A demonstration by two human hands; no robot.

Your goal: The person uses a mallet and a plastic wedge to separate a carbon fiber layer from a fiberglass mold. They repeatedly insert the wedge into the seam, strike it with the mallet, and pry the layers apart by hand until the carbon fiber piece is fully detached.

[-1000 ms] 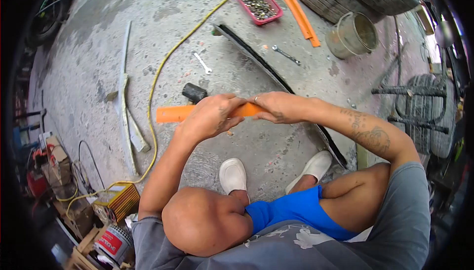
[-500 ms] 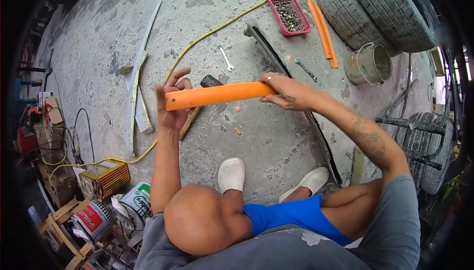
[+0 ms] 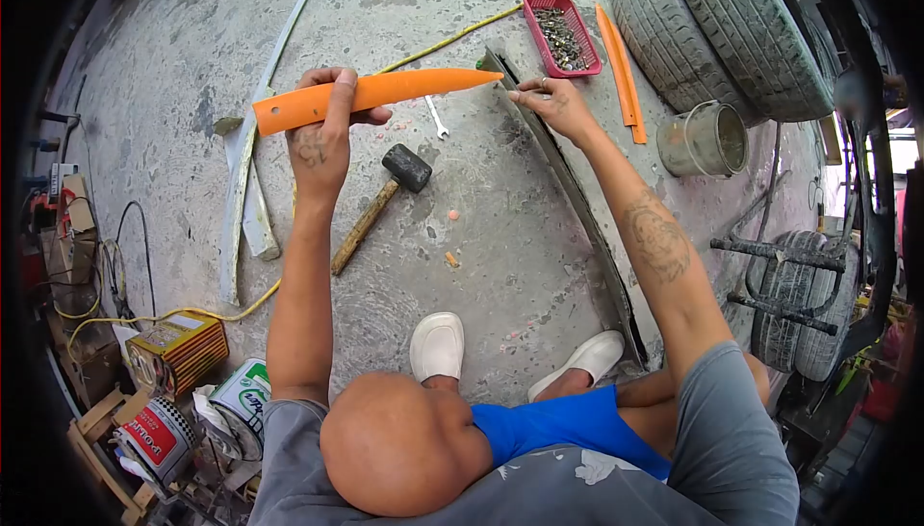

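An orange curved strip (image 3: 385,90), with small holes near its wide end and a narrow tip at the other, is raised above the floor. My left hand (image 3: 327,122) is closed around its wide part, the thumb lying across the upper face. Just right of the tip is my right hand (image 3: 558,105), its fingers pointing toward the strip, slightly apart from it and with nothing visible in them. On the floor below lies a mallet (image 3: 407,168) with a black head and wooden handle. A wrench (image 3: 438,120) is partly hidden behind the strip.
A long dark panel (image 3: 577,189) slants past my right foot. Beyond it are a red basket (image 3: 587,69) of small metal parts, another orange strip (image 3: 621,74), a bucket (image 3: 741,146) and tires (image 3: 664,35). Pale strips (image 3: 241,199), a yellow hose (image 3: 462,33) and paint cans (image 3: 159,439) are leftward.
My right hand has let go of the orange strip's narrow end. My left hand has moved up and now grips the strip, which has shifted up and left and tilted. The mallet is fully uncovered.
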